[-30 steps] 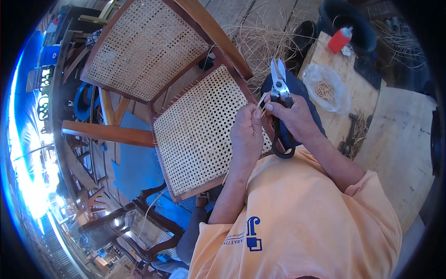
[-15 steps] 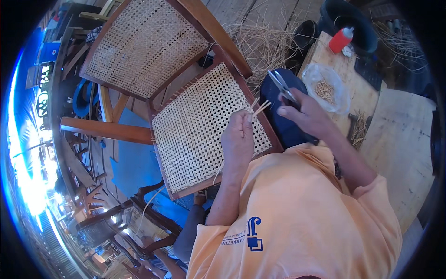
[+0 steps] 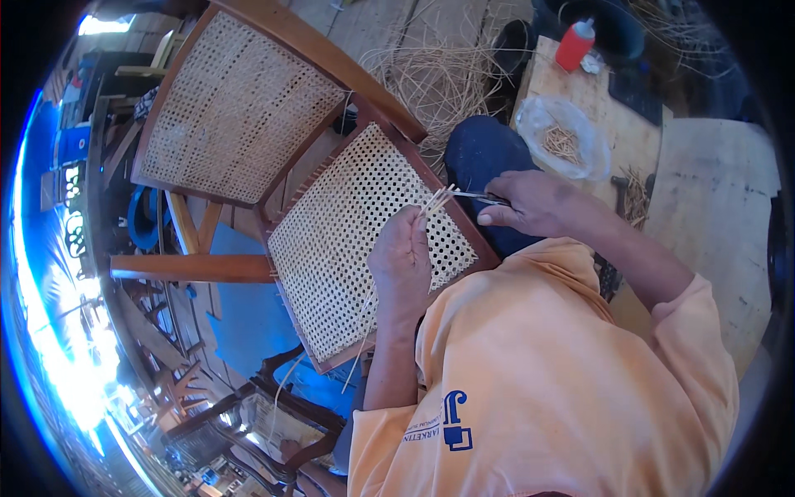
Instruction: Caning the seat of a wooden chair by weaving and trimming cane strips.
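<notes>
My left hand (image 3: 401,255) is closed on a small bundle of thin cane strips (image 3: 440,197), whose pale ends stick up past the fingertips. It hovers over the woven cane seat (image 3: 348,232) of a wooden chair. My right hand (image 3: 534,203) is wrapped round scissors (image 3: 480,197). Their metal blades point left and reach the ends of the strips; whether they are cutting cannot be made out. Long tails of cane trail below my left hand. Beyond the seat rises the chair's caned backrest (image 3: 240,108).
To the right, a wooden bench (image 3: 609,103) carries a red bottle (image 3: 575,45) and a clear plastic bag (image 3: 563,138) of short cane pieces. Loose cane (image 3: 439,83) lies tangled on the plank floor. A dark carved chair (image 3: 281,414) stands at lower left, with another person's arm near it.
My right hand has turned the scissors from pointing up to pointing left and brought them to the strip ends. My left hand has shifted slightly left with the strips.
</notes>
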`<control>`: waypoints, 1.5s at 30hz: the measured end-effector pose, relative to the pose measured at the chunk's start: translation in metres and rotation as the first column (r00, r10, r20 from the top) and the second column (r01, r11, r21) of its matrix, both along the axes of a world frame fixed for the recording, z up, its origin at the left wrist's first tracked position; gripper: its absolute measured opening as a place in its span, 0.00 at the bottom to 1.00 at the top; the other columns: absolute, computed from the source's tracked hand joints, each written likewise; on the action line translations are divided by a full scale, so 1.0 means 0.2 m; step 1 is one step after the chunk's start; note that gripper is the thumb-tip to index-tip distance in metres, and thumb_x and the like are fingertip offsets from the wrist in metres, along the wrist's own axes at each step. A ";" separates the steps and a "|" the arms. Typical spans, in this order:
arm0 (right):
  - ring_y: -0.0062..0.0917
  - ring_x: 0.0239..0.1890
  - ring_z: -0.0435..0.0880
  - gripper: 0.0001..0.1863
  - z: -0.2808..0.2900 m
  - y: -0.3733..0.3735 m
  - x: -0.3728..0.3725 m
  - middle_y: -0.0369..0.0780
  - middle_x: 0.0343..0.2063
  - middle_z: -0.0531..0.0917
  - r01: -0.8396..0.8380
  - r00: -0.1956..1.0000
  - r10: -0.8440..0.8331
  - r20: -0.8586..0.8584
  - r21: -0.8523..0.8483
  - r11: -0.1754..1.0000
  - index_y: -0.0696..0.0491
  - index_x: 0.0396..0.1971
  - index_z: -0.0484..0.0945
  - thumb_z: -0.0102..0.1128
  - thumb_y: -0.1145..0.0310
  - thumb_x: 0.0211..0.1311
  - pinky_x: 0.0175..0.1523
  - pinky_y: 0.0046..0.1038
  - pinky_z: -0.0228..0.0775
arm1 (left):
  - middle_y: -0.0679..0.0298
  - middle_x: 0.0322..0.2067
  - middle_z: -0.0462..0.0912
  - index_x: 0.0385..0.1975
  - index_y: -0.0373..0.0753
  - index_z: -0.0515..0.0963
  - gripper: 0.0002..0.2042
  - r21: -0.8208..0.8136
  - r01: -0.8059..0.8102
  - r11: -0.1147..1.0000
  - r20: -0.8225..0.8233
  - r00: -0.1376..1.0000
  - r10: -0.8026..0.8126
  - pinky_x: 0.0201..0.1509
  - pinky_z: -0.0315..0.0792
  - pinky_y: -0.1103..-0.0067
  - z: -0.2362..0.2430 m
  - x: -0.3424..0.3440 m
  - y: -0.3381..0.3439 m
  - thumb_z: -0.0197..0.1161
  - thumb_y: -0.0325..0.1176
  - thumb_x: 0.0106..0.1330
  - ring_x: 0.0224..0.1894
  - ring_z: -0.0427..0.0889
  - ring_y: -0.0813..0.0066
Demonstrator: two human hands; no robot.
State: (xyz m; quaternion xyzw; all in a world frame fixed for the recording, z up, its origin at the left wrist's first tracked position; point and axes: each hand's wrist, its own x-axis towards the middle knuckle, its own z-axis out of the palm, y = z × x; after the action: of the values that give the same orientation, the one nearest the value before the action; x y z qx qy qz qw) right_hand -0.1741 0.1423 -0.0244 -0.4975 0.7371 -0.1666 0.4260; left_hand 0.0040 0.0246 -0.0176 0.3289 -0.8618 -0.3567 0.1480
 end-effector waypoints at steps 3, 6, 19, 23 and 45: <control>0.42 0.37 0.76 0.28 0.03 0.00 -0.02 0.47 0.31 0.77 0.005 1.000 -0.008 0.028 0.087 0.996 0.57 0.35 0.75 0.46 0.43 0.56 0.41 0.39 0.66 | 0.56 0.24 0.75 0.34 0.35 0.73 0.06 0.016 -0.012 1.000 -0.012 1.000 0.012 0.30 0.69 0.76 0.00 0.00 0.00 0.53 0.29 0.61 0.25 0.75 0.65; 0.43 0.36 0.74 0.23 -0.03 0.07 0.00 0.48 0.33 0.76 0.107 0.994 -0.102 -0.049 0.126 0.986 0.56 0.33 0.74 0.52 0.48 0.53 0.39 0.37 0.66 | 0.58 0.23 0.74 0.34 0.35 0.72 0.07 0.032 0.002 0.999 -0.022 1.000 -0.001 0.29 0.68 0.78 -0.03 0.00 0.00 0.51 0.31 0.63 0.23 0.73 0.69; 0.22 0.25 0.76 0.13 -0.12 0.13 0.19 0.39 0.26 0.77 0.786 0.088 -0.568 0.818 0.293 0.544 0.59 0.38 0.74 0.57 0.69 0.55 0.31 0.23 0.71 | 0.59 0.21 0.72 0.33 0.36 0.72 0.06 0.224 0.025 0.974 -0.106 0.994 -0.001 0.25 0.67 0.80 -0.10 -0.13 0.19 0.51 0.31 0.64 0.20 0.71 0.76; 0.14 0.21 0.74 0.09 -0.14 0.08 0.20 0.34 0.24 0.78 0.803 -0.140 -0.457 0.878 0.371 0.467 0.58 0.37 0.76 0.55 0.72 0.57 0.25 0.15 0.66 | 0.59 0.21 0.74 0.33 0.35 0.72 0.06 0.277 0.014 0.961 -0.046 0.999 -0.001 0.26 0.68 0.80 -0.09 -0.13 0.20 0.50 0.31 0.64 0.20 0.72 0.76; 0.13 0.24 0.73 0.11 -0.24 0.11 0.25 0.34 0.25 0.77 0.860 0.477 -0.601 0.641 -0.200 0.469 0.58 0.40 0.75 0.54 0.75 0.57 0.30 0.14 0.68 | 0.69 0.20 0.72 0.42 0.34 0.74 0.12 0.633 0.036 0.773 0.103 0.986 -0.130 0.24 0.61 0.89 -0.06 -0.16 0.22 0.47 0.30 0.63 0.21 0.66 0.89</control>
State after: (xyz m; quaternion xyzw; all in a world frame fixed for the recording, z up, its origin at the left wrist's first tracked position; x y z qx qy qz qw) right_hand -0.1233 0.1648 -0.0720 -0.1475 0.6760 -0.6417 0.3309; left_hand -0.0273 0.0681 -0.0298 0.3455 -0.7149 -0.6060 -0.0477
